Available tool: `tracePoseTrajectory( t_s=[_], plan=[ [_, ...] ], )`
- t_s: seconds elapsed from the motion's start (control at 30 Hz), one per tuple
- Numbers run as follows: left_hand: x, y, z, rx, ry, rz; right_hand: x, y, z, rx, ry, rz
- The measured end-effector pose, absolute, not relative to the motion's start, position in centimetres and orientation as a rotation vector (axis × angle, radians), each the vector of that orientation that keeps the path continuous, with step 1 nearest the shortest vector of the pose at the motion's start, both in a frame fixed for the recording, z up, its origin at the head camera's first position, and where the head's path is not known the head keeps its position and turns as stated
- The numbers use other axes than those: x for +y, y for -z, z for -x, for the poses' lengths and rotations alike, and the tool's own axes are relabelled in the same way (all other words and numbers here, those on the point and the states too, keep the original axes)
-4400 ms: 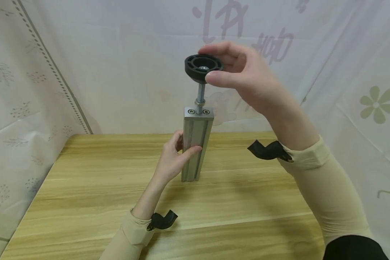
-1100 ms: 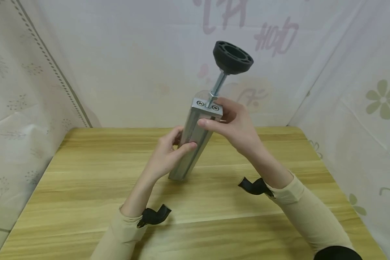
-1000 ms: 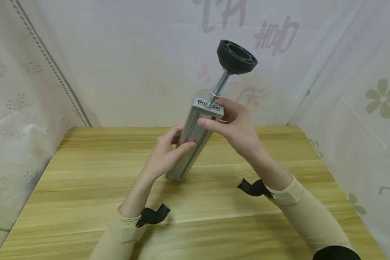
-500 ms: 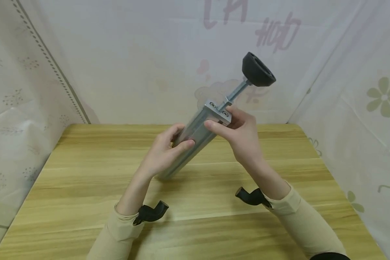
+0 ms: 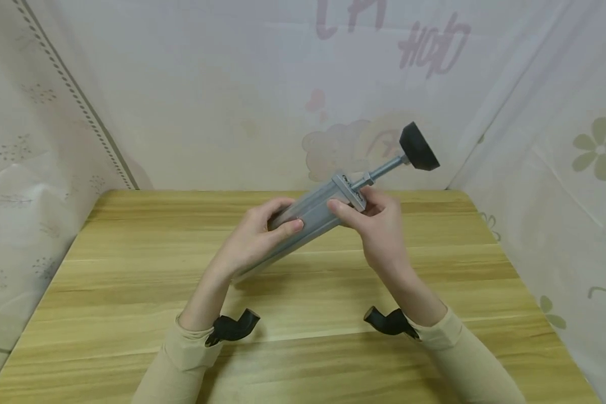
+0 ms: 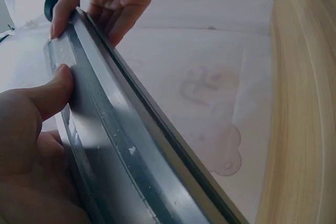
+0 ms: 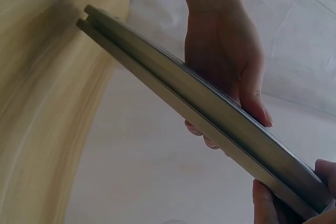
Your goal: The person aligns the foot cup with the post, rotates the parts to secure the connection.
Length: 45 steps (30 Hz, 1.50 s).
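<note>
Your left hand (image 5: 255, 238) gripped the metal bar (image 5: 303, 216) mid-length and your right hand (image 5: 379, 224) pinched its capped end, bar tilted above the table (image 5: 131, 292), black foot (image 5: 418, 147) toward 2 o'clock. Looked stiff, heavy, slick: best held by the grooves. Only the head view showed the foot clearly; wrist views showed the grooves (image 6: 113, 145).

Thing: grey grooved aluminium profile bar (image 5: 303, 221) with threaded rod and round black plastic foot (image 5: 418, 147)
Pose: tilted, foot toward 2 o'clock (lower end near tabletop)
</note>
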<state>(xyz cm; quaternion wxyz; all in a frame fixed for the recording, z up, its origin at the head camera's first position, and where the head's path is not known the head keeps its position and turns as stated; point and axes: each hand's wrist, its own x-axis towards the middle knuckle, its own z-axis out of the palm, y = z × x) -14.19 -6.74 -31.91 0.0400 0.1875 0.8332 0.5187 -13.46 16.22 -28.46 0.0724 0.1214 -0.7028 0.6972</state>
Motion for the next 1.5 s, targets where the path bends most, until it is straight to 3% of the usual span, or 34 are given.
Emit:
tracePoseTrajectory(
  t_s=[1.5],
  plan=[
    [-6.6,34.4,16.3,2.405,-1.311,-0.670,18.3,34.5,11.6,-2.097,-2.432,-0.170]
  ],
)
